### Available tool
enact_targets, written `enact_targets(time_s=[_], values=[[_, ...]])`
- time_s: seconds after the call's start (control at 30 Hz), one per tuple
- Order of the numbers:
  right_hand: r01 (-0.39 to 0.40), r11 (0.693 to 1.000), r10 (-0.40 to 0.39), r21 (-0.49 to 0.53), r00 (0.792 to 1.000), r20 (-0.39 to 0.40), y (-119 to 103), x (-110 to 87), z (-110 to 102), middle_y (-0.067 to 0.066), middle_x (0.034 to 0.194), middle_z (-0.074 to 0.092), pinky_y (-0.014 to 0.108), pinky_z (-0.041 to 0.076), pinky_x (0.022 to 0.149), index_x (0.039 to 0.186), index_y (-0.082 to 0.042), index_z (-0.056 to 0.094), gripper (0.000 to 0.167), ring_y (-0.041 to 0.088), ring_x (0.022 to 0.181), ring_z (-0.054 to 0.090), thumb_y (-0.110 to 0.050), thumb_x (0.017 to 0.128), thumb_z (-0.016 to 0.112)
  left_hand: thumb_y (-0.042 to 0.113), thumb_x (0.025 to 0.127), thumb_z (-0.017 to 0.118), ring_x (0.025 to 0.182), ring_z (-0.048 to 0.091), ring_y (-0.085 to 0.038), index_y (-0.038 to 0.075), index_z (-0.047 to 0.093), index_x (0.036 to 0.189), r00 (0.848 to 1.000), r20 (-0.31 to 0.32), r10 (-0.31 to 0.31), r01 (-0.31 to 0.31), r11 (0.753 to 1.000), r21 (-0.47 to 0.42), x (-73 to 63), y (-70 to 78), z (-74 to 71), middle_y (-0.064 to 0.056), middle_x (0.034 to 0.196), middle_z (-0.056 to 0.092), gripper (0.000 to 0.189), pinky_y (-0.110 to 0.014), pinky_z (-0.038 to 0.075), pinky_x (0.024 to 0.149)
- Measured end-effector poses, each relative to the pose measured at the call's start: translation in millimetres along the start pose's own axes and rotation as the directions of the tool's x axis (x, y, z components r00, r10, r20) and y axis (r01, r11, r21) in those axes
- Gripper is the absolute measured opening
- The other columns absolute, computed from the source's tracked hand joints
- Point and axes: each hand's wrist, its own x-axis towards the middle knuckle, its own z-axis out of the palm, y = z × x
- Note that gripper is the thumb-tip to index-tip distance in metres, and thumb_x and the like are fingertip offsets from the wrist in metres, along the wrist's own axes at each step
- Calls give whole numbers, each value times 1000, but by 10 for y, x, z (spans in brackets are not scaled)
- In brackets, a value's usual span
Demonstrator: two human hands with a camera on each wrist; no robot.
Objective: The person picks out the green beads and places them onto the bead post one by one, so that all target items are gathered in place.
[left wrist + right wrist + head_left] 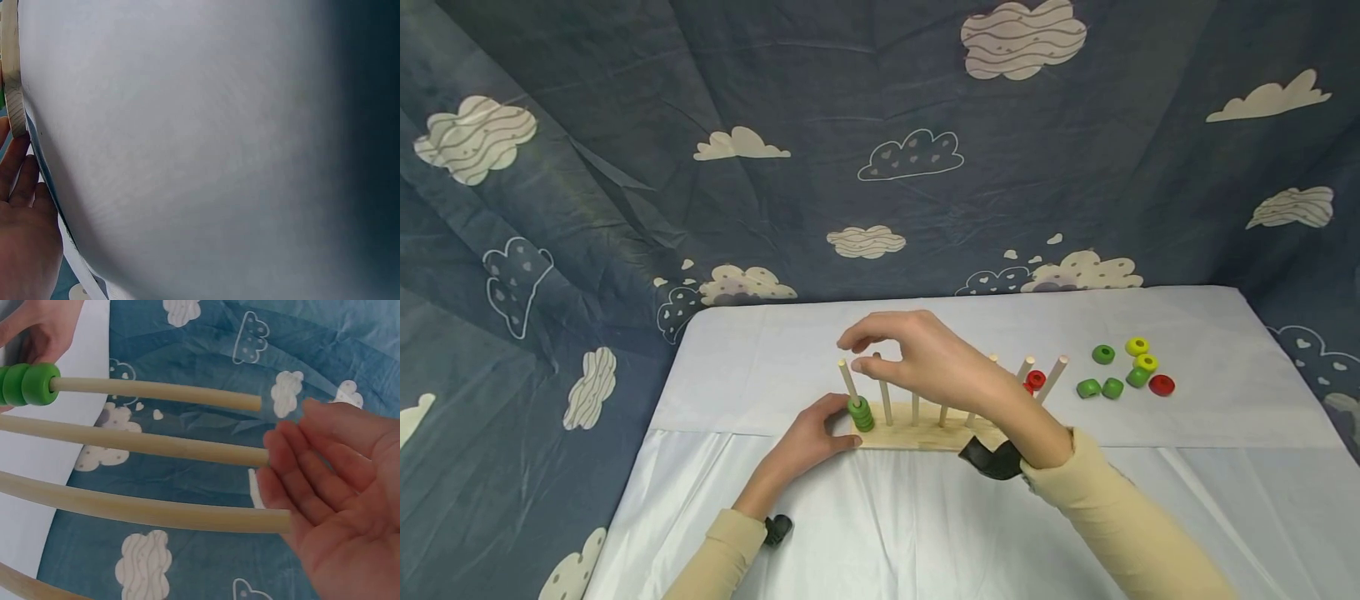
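Observation:
A wooden peg board (pixel 895 437) with a row of upright pegs stands on the table. Several green beads (pixel 861 415) are stacked at the foot of its leftmost peg (pixel 847 379). My left hand (pixel 811 435) holds the board's left end, thumb at the front edge and fingers round the back; in the left wrist view its fingertips meet the board's end (pixel 17 119). Over the left pegs hovers my right hand (pixel 925 358), thumb and fingers apart and nothing between them, close to the peg tops. My right forearm hides part of the board's right side.
Red beads (pixel 1036 380) show at the board's right end, beside the forearm. Loose on the white cloth (pixel 1195 333) to the right lie several green beads (pixel 1112 387), yellow beads (pixel 1137 346) and a red bead (pixel 1161 385). A dark cloud-print curtain (pixel 820 200) hangs behind the table.

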Motion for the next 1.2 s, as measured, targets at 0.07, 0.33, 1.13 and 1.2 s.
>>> enact_targets(time_s=[0.07, 0.33, 1.13, 1.2], values=[[20, 1000, -20, 6, 1000, -22, -22, -52, -2, -6, 123, 77, 35, 60, 99, 126, -15, 75, 29, 9, 113, 71, -12, 97, 78, 14, 88, 84, 148, 54, -30, 15, 65, 142, 1000, 3, 3, -3, 1000, 2, -3, 0, 1, -4, 146, 66, 56, -53, 40, 128], [100, 995, -98, 19, 993, -69, -62, -317, 40, -8, 125, 77, 34, 61, 98, 128, -15, 74, 35, 11, 113, 71, -11, 94, 81, 15, 88, 85, 149, 52, -29, 20, 66, 141, 1000, -1, -11, 11, 1000, 5, -8, -12, 7, -1, 146, 66, 57, -53, 40, 128], [-185, 972, 191, 148, 981, -30, 382, -1071, 515, -11, 124, 76, 39, 62, 103, 124, -28, 74, 26, 13, 117, 72, -25, 99, 77, 19, 88, 84, 146, 55, -32, 14, 65, 143, 1000, -27, -10, 11, 1000, 24, 0, -15, 39, -4, 146, 66, 58, -54, 41, 126], [-190, 969, 198, 160, 980, -31, 435, -1116, 547, -10, 121, 77, 39, 63, 102, 124, -26, 75, 26, 13, 115, 73, -23, 98, 77, 20, 88, 84, 147, 55, -32, 14, 65, 143, 1000, -23, -16, 16, 1000, 23, -2, -19, 38, -5, 146, 65, 58, -54, 41, 127]])
